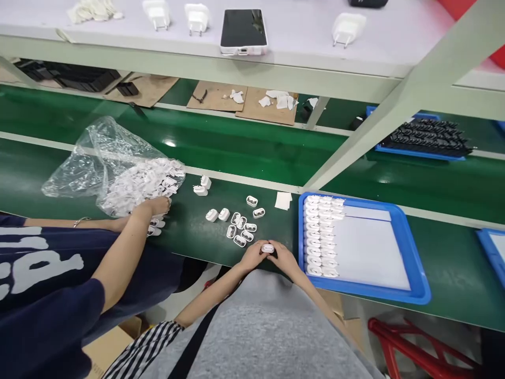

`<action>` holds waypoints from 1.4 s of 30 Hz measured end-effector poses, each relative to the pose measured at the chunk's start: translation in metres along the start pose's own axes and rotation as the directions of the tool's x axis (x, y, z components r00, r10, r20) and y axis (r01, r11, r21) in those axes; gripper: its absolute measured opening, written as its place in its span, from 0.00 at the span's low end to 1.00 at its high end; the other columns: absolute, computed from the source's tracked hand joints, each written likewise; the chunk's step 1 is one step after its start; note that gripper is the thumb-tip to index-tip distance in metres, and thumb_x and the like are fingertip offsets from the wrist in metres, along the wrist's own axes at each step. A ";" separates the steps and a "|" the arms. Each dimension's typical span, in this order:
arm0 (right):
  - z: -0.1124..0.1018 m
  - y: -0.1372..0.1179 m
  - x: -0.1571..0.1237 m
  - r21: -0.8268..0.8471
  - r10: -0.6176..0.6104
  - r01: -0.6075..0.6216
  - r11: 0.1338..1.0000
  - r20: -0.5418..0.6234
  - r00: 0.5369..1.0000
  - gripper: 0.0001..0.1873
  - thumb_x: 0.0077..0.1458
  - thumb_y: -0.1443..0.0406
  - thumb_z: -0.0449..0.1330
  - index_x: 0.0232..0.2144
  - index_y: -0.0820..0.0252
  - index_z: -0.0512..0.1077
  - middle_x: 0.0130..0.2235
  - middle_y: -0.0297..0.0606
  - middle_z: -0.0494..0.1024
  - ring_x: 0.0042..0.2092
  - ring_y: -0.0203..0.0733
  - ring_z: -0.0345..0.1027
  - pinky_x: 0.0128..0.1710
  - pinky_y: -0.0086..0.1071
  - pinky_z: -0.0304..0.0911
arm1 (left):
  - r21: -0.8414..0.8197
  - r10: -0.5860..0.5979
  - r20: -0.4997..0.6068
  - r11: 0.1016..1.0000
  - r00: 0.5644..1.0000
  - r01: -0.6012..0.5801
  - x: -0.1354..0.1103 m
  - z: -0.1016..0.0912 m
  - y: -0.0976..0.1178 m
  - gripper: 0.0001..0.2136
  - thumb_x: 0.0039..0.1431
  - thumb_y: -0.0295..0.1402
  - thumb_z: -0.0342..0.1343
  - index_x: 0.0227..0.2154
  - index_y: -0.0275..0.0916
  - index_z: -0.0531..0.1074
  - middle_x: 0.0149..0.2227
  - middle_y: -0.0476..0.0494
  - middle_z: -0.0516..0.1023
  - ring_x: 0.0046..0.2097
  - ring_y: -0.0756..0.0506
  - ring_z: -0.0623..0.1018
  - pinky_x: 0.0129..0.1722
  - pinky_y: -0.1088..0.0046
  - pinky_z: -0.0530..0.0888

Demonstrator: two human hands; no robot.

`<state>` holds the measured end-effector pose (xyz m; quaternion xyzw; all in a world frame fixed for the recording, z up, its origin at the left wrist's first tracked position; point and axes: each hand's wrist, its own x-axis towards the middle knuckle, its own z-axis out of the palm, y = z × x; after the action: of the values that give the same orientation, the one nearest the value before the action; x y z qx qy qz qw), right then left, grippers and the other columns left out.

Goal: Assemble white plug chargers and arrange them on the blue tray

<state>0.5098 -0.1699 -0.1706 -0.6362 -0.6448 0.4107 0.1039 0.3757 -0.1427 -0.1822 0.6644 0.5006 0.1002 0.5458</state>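
My left hand [254, 255] and my right hand [283, 256] meet at the near edge of the green bench, both closed on one small white plastic shell [268, 247] held between their fingertips. Just beyond them lie several loose white shells [241, 226] on the green surface. To the right stands a blue tray [410, 287] with white shells [322, 234] packed in columns along its left side.
A co-worker's hand [155, 205] at the left reaches into a clear plastic bag [114, 168] full of white shells. A shelf above carries white plug adapters [346, 27] and a phone [243, 30]. A slanted frame post [394, 105] crosses at the right.
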 end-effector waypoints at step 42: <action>-0.017 0.004 -0.009 0.140 -0.113 0.121 0.983 -0.058 0.992 0.07 0.47 0.66 0.49 0.29 0.61 0.65 0.37 0.40 0.70 0.38 0.38 0.63 0.38 0.32 0.57 | -0.426 -0.355 0.197 0.808 0.914 0.406 0.018 0.000 0.004 0.12 0.30 0.20 0.56 0.24 0.33 0.66 0.20 0.56 0.65 0.20 0.57 0.63 0.18 0.82 0.59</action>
<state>0.5257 -0.1716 -0.1589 -0.5981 -0.6471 0.4333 0.1893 0.3867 -0.1289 -0.1864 0.4071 0.5554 0.0680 0.7219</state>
